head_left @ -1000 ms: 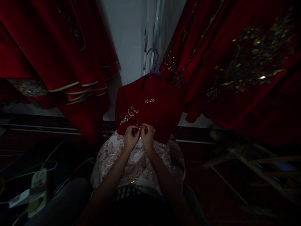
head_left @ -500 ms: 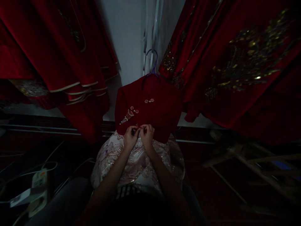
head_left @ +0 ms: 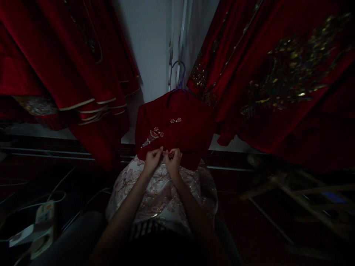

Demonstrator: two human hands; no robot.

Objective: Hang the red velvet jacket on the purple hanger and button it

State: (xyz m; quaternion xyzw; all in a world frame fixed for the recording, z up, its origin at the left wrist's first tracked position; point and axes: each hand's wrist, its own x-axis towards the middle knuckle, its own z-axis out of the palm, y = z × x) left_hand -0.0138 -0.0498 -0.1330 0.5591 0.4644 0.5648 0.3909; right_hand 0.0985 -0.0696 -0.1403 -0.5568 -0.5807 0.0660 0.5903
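Note:
A small red jacket point(head_left: 191, 129) hangs on a purple hanger point(head_left: 182, 75) straight ahead, its lower part resting over patterned pale fabric across my lap. Beaded fastenings point(head_left: 175, 120) close its upper front, and a fan-shaped beaded tassel ornament point(head_left: 152, 136) sits on its left side. At the lower front opening, my left hand point(head_left: 152, 159) is closed in a pinch at the jacket's edge. Just beside it, my right hand point(head_left: 174, 162) pinches the front too, with a dark beaded piece showing between its curled fingers. The fingertips nearly meet, and the exact grip is too dark to make out.
Red garments with pale trim point(head_left: 91, 103) hang at left, and gold-sequined red garments point(head_left: 291, 74) at right. A power strip point(head_left: 44, 225) with cords lies low on the left. A wooden frame point(head_left: 291, 192) stands at lower right. Pale shiny brocade point(head_left: 130, 181) covers my lap.
My left hand has turned and its fingers have closed more tightly together. The beaded piece now shows inside my right hand's fingers. The jacket stays in place, with the view shifted slightly.

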